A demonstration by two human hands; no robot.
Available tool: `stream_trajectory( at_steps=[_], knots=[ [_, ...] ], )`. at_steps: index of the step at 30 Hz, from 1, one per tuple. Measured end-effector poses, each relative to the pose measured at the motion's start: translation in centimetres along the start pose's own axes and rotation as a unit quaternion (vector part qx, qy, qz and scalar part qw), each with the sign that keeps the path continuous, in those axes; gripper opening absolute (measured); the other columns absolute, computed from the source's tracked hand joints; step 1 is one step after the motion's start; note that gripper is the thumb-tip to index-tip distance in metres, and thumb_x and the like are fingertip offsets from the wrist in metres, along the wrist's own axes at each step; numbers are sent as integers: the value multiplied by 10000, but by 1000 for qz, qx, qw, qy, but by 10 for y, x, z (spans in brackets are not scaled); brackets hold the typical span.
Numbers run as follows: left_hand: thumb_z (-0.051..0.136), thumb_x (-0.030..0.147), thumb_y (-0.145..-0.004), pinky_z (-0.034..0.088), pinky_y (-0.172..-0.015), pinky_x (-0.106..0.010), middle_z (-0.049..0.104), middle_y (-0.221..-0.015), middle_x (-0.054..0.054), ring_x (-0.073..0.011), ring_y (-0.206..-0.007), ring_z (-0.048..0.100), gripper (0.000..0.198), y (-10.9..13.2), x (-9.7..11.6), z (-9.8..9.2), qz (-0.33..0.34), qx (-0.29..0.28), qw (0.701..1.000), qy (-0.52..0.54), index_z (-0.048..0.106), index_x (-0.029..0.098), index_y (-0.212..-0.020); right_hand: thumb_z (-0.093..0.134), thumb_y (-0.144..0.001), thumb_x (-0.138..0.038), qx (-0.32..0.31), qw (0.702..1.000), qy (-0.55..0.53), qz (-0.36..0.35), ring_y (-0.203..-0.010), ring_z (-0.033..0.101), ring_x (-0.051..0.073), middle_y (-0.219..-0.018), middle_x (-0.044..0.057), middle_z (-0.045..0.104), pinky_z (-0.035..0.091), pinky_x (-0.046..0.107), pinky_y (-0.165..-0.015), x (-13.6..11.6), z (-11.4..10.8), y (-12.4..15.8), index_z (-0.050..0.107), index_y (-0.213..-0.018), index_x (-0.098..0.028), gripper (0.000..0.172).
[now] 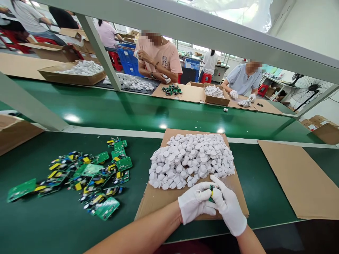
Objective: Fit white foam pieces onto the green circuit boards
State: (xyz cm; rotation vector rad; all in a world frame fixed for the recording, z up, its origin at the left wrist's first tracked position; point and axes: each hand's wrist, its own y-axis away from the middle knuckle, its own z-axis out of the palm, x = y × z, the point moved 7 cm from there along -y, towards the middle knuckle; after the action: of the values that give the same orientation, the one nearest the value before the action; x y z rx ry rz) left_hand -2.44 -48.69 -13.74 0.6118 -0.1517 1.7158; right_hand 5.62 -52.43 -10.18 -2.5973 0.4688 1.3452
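Both my hands wear white gloves and meet over the near part of a cardboard sheet (156, 204). Between them is a small green circuit board (211, 193) with a yellow component, mostly covered by the fingers. My left hand (196, 201) pinches it from the left. My right hand (227, 204) closes on it from the right, thumb bent over the front. Just beyond the fingers lies a wide heap of small white plastic pieces (190, 158). Off to the left, a loose pile of green circuit boards (92, 171) with yellow, blue and black components rests on the green table (53, 225).
Another cardboard sheet (302, 180) lies at the right. A cardboard box (18, 132) stands at the left edge. Beyond a metal frame (100, 53), two people work at a facing bench with boxes of white pieces (214, 91). A fan (314, 88) stands far right.
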Motion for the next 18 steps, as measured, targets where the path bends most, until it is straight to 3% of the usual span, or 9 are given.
stream_trajectory(
  at_steps=[3,9,14,18],
  knots=[
    [747,366,-636,518,-571,-246,614,-761,-37,-121,-591,623,455,0,3,1,6,0,1000,-4,590,158,-1008,482,-837,-426,18,1000,16,-8,-813,641,235,-930,83,697,515,331,-747,-3,-2,0,472,-1305,-181,528],
    [741,344,-651,507,-577,-220,628,-835,-67,-158,-702,648,445,1,12,4,9,18,999,-49,615,165,-1038,391,-871,-488,-31,982,-183,36,-1031,589,229,-1167,60,624,502,326,-850,4,6,-4,478,-1294,-210,514],
    [684,302,-720,513,-621,-225,638,-877,-88,-119,-694,621,366,2,17,9,18,1,995,-103,633,151,-1049,470,-847,-470,2,986,-157,49,-1116,538,234,-1229,74,585,442,324,-947,9,7,-3,538,-1230,-198,474],
    [676,289,-724,501,-627,-221,645,-892,-103,-164,-793,626,353,3,20,11,15,13,991,-131,640,143,-1043,416,-859,-512,-27,958,-282,40,-1115,543,244,-1235,73,580,444,381,-951,9,14,-4,505,-1264,-208,514]
  ],
)
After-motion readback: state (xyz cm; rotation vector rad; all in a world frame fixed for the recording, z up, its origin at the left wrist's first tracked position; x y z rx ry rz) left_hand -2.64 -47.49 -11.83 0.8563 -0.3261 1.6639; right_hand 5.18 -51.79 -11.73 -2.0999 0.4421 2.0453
